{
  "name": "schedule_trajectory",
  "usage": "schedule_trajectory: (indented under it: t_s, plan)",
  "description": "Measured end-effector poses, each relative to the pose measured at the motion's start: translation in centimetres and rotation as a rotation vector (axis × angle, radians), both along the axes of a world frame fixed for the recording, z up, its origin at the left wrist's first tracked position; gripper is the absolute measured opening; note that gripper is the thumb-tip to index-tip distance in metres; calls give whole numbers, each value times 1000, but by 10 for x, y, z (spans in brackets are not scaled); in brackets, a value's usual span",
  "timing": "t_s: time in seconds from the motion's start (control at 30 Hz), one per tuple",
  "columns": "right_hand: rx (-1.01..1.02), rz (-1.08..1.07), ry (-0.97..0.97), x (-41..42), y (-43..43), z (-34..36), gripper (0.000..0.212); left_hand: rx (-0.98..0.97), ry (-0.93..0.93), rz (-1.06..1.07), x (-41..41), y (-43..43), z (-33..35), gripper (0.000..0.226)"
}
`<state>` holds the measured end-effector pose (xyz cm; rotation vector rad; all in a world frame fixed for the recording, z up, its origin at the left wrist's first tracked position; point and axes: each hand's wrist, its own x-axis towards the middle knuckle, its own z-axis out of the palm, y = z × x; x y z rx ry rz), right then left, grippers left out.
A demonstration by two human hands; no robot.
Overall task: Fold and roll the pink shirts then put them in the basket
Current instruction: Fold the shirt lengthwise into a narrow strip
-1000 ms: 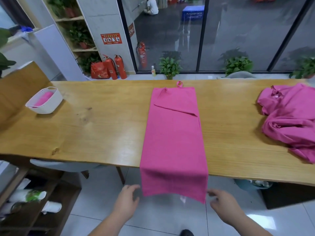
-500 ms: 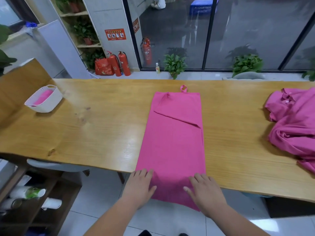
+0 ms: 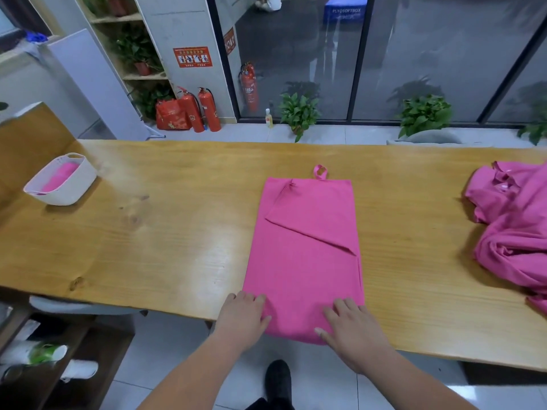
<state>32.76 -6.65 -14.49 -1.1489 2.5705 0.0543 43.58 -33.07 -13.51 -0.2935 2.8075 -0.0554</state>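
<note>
A pink shirt (image 3: 305,247) folded into a long narrow strip lies across the middle of the wooden table (image 3: 154,238). Its near end is doubled back into a thick fold at the table's front edge. My left hand (image 3: 244,316) rests flat on the fold's left corner. On the right part of the same fold lies my right hand (image 3: 349,327), fingers spread. A white basket (image 3: 80,184) stands at the far left of the table with a rolled pink shirt (image 3: 57,179) inside. A heap of loose pink shirts (image 3: 515,229) lies at the right end.
A low shelf with rolled items (image 3: 44,356) stands under the table's left side. My shoe (image 3: 278,380) is on the tiled floor below the table edge. Fire extinguishers (image 3: 201,109) and potted plants (image 3: 299,112) line the glass wall beyond.
The shirt's hanging end has come up off the table edge and now lies folded back on the table. Both hands moved forward from below the hem onto the fold.
</note>
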Motion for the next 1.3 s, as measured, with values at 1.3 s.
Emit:
schedule_trajectory:
  t_s: [1.3]
  plan:
    - [-606,-489,-127,-150,-92,-2,43,250,101,-179,-104,-129,-49,76]
